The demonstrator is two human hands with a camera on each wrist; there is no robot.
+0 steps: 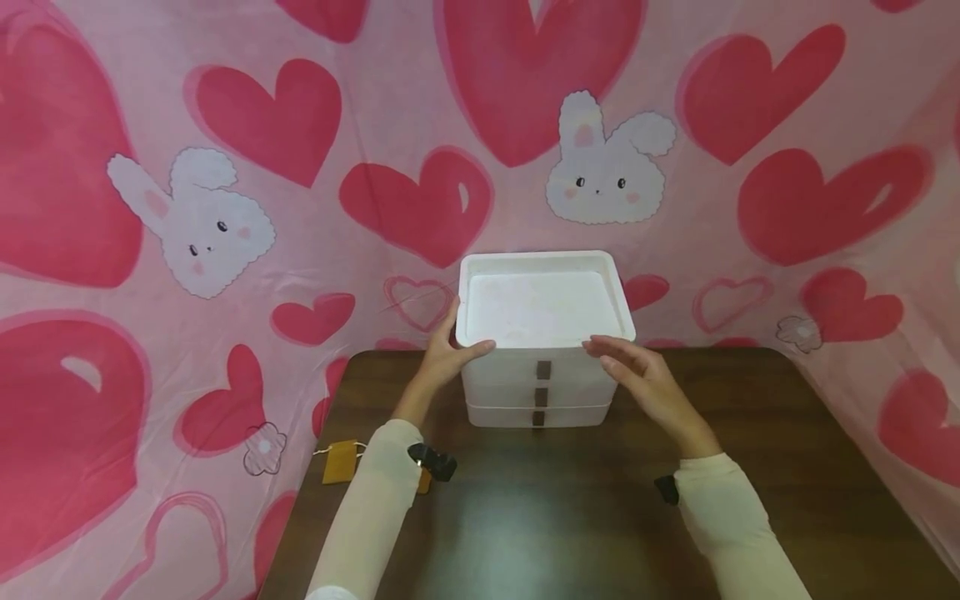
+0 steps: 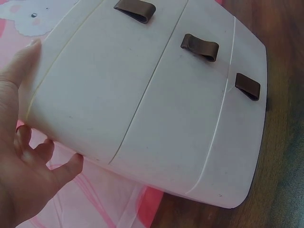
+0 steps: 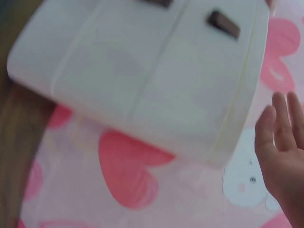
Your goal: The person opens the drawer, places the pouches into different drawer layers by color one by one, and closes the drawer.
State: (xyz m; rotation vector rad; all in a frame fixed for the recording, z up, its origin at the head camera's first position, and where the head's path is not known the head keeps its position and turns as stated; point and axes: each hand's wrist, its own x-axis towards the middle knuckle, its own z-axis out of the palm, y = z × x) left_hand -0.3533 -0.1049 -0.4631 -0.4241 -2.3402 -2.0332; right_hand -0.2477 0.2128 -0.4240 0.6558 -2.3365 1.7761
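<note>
A white three-drawer organizer [image 1: 540,379] with brown pull tabs stands near the table's back edge. Its top is a shallow tray [image 1: 543,308] with a raised rim. My left hand [image 1: 450,358] holds the organizer's upper left corner, thumb on the front rim and fingers along the side. In the left wrist view those fingers [image 2: 66,172] bend against the side wall. Over at the front right corner is my right hand [image 1: 641,375], fingers extended close to the rim. Seen from the right wrist, that hand [image 3: 285,142] has straight fingers and shows a gap to the organizer.
A small mustard-yellow drawstring pouch [image 1: 341,462] lies at the table's left edge. Another orange-yellow piece [image 1: 424,481] is mostly hidden behind the left sleeve. Pink cloth [image 1: 315,225] with hearts and rabbits hangs behind the dark wooden table [image 1: 555,517].
</note>
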